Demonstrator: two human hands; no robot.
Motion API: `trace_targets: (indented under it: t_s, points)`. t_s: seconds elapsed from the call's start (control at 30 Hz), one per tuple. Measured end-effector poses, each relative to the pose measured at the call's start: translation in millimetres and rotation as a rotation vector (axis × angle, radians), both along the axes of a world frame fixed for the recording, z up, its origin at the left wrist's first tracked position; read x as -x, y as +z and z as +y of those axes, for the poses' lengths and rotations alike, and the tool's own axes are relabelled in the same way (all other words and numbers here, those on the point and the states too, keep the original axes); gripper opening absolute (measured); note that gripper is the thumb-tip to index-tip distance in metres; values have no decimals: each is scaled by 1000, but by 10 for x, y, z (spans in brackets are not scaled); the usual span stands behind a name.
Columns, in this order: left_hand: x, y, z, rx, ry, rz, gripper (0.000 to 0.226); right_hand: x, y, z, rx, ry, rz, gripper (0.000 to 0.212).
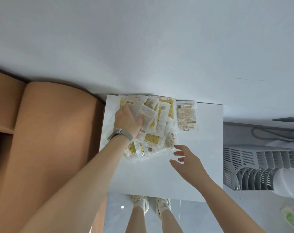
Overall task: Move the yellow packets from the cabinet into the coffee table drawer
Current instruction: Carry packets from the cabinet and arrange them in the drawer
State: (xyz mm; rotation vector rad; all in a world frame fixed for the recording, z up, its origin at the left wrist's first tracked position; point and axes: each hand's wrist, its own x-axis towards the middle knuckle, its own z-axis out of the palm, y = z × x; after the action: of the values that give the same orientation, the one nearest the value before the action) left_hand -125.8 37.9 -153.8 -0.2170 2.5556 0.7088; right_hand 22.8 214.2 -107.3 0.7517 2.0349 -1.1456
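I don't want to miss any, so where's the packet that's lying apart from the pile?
In the head view, the lone packet lies flat on the white cabinet top, just right of the pile of yellow packets, by the wall.

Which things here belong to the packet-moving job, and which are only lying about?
Job:
- pile of yellow packets
- single packet beside the pile
- white cabinet top
- left hand on the pile
- right hand

Lying about:
- brown sofa
- grey fan
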Motion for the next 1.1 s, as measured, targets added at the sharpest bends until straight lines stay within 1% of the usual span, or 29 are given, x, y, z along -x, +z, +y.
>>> trace_targets:
  t_s: [0.07, 0.1, 0.13, 0.23, 0.3, 0.37, 0.43, 0.5, 0.6, 0.67, 0.73, 0.8, 0.83, 0.9, 0.93, 1.0, 1.03, 1.1]
  points:
    - [153, -5, 41, 37, 5, -70, 82, 78, 37, 20, 5, -4, 23, 54]
    - [199, -3, 37, 70, -14, -87, 80, 116, 52, 27, 9, -8, 33, 54]
    - [223, 6, 25, 123, -59, -86, 74, 146, 64, 36, 12, -14, 42, 54]
    - [233, 93, 7, 255, -271, -14, 40, 213, 80, 50, 20, -47, 69, 52]
    - [218, 138, 10, 284, -357, 17, 32, 239, 92, 51, 29, -71, 76, 51]
    - [194, 157, -6, 287, -367, 27, 31, 257, 104, 45, 37, -84, 76, 49]
    - [149, 143, -53, 216, -307, 37, 31, 261, 109, 28, 40, -83, 75, 48]
    - [98, 147, -105, 106, -218, 45, 32, 262, 111, 8, 41, -75, 70, 46]
    - [3, 145, -193, -16, -77, 84, 20, 263, 113, -19, 39, -44, 70, 40]
    - [-65, 177, -290, -71, 37, 110, 19, 287, 131, -33, 34, -5, 79, 35]
    - [-136, 223, -418, -180, 184, 96, 20, 352, 162, -56, 28, 42, 98, 30]
    - [-243, 246, -575, -362, 381, 48, 14, 465, 204, -114, 24, 82, 154, 27]
    - [-313, 260, -650, -460, 483, 24, 10, 540, 229, -162, 16, 100, 214, 27]
    - [-460, 306, -782, -605, 632, 8, 9, 727, 279, -289, -18, 132, 405, 30]
    - [-525, 331, -836, -646, 678, 9, 8, 837, 299, -362, -47, 188, 508, 32]
    - [-638, 372, -927, -680, 744, 21, 11, 1079, 303, -526, -117, 432, 666, 38]
    - [-682, 367, -974, -686, 771, 23, 12, 1201, 271, -608, -149, 585, 696, 43]
    - [-754, 329, -1072, -690, 807, -1, 10, 1436, 166, -754, -266, 886, 639, 55]
